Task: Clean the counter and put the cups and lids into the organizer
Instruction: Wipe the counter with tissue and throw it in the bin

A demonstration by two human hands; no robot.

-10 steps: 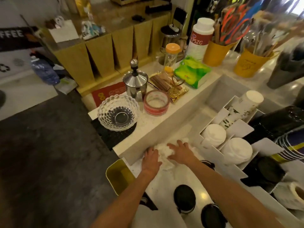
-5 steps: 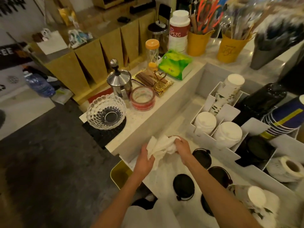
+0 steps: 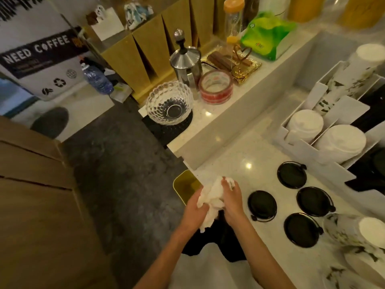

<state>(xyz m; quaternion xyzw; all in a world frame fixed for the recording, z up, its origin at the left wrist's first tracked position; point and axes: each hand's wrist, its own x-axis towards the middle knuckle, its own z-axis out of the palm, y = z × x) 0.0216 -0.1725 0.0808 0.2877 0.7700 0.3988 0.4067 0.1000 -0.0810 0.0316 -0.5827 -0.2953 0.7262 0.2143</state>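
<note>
A crumpled white paper towel (image 3: 212, 198) is bunched between both hands at the counter's left edge. My left hand (image 3: 196, 212) grips it from below and my right hand (image 3: 232, 200) presses on it from the right. Several black lids (image 3: 262, 205) lie flat on the white counter (image 3: 235, 161) right of my hands. A leaf-patterned paper cup stack (image 3: 354, 232) lies on its side at the lower right. The white organizer (image 3: 300, 142) stands at the right with white cups (image 3: 306, 124) and another patterned cup stack (image 3: 352, 69) in its slots.
A yellow bin (image 3: 184, 187) sits just below the counter's edge by my left hand. On the raised ledge stand a glass bowl (image 3: 168, 105), a steel press pot (image 3: 186, 63), a tape roll (image 3: 215, 86), a gold tray and a green packet (image 3: 266, 36). Floor lies to the left.
Both hands lifted the paper towel off the counter, bunched it up and drew it back toward the counter's left edge near the yellow bin. The view has tilted down and left.
</note>
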